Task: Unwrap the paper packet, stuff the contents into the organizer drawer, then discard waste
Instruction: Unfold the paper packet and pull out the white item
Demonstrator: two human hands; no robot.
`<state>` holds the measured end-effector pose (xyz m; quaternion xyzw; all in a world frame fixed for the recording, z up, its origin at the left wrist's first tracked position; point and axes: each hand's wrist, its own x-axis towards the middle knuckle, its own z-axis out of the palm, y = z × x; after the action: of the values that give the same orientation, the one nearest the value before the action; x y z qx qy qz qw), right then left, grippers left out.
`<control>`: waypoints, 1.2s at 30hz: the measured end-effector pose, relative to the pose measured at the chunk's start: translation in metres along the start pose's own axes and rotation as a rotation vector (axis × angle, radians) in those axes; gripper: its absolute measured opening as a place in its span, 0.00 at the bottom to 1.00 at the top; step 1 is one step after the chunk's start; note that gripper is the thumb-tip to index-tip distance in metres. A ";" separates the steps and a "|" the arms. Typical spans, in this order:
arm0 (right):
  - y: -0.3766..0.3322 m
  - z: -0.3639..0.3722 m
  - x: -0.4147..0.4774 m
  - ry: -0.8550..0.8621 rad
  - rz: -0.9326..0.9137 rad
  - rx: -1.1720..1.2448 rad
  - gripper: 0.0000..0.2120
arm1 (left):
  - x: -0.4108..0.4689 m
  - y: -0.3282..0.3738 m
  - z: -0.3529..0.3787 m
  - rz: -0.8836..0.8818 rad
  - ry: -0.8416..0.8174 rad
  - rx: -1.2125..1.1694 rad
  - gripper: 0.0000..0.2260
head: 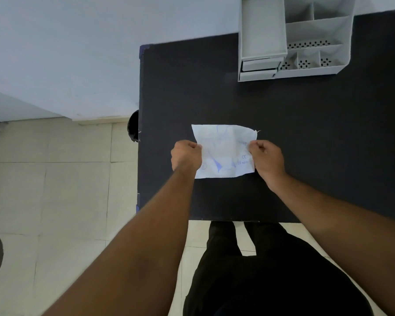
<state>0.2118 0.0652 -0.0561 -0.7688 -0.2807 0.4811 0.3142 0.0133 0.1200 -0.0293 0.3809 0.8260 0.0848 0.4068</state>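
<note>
A flat white paper packet (224, 151) with faint blue print is held over the middle of the black table (306, 137). My left hand (186, 156) pinches its left edge and my right hand (267, 159) pinches its right edge, both with fingers closed on the paper. The packet looks sealed; what is inside is hidden. A grey organizer (292, 37) stands at the far side of the table, with open compartments on the right and small drawers (259, 66) at its front left.
The table's left edge (140, 133) drops to a tiled floor (55, 179). A dark round object (134, 125) pokes out beside that edge. A white wall lies beyond. My legs in dark trousers stand at the table's near edge.
</note>
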 end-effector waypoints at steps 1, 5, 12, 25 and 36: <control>0.001 -0.001 0.000 0.008 0.027 0.010 0.08 | 0.001 -0.001 0.000 -0.001 0.008 -0.012 0.05; 0.001 -0.006 -0.001 -0.025 0.133 0.131 0.13 | 0.002 -0.002 -0.008 0.018 0.062 -0.118 0.03; -0.013 -0.010 0.003 0.020 0.030 0.298 0.16 | -0.005 -0.001 -0.026 0.130 0.174 -0.227 0.04; -0.018 -0.006 0.008 -0.116 0.221 0.215 0.09 | -0.028 0.025 -0.045 0.407 0.288 -0.202 0.02; -0.020 0.004 0.001 -0.092 0.149 0.021 0.11 | -0.069 0.063 -0.037 0.522 0.241 -0.188 0.05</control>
<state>0.2063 0.0800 -0.0428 -0.7614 -0.2316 0.5409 0.2723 0.0470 0.1224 0.0653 0.5283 0.7308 0.3074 0.3039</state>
